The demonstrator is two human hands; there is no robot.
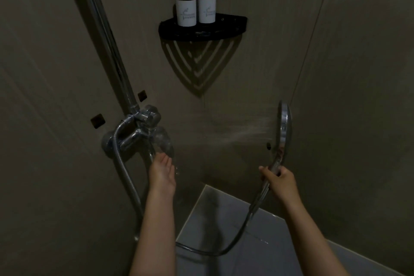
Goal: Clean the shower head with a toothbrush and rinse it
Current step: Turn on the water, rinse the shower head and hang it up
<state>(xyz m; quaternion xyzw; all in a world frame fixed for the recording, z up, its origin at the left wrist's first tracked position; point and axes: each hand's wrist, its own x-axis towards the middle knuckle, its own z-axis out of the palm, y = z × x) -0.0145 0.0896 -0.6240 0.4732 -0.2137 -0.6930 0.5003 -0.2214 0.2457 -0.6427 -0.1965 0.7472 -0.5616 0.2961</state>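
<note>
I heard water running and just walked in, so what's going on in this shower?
A person is rinsing the shower head. Their right hand grips its handle and holds it upright, and water sprays sideways from its face toward the corner of the walls. Their left hand reaches up with straight fingers to the lever of the mixer tap. No toothbrush is in view.
</note>
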